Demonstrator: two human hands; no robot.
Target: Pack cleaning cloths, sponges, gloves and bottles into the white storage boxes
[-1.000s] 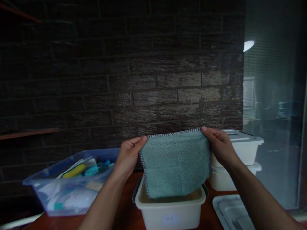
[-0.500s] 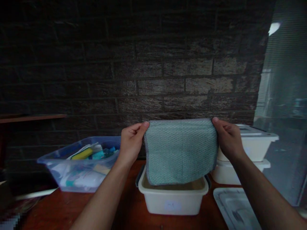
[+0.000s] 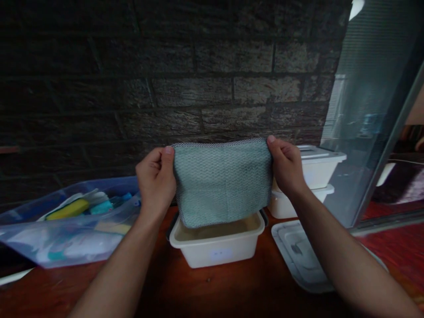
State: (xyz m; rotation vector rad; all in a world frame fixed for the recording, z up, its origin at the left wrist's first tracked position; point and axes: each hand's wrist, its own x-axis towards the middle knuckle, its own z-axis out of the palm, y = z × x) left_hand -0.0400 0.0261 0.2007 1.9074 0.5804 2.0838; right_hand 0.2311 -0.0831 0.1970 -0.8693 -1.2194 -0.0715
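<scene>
A pale green textured cleaning cloth point(image 3: 223, 181) with a dark checked border hangs spread between my two hands. My left hand point(image 3: 157, 179) pinches its upper left corner between thumb and fingers. At the upper right corner, my right hand point(image 3: 287, 165) grips it the same way. The cloth hangs over a white plastic bin point(image 3: 220, 249) without a lid, hiding part of its opening. Dark handles show at both ends of the bin, and a small label is on its front.
A clear bluish tub point(image 3: 66, 236) holding a yellow sponge point(image 3: 68, 209) and packets stands left on the wooden table point(image 3: 205, 291). At right lie a loose grey-white lid point(image 3: 303, 254) and two stacked white bins point(image 3: 318, 172). A brick wall point(image 3: 212, 88) rises behind; glass stands right.
The view has swung to the right and tilted, so the tub, bin and wall appear farther left. The cloth stays stretched between both hands.
</scene>
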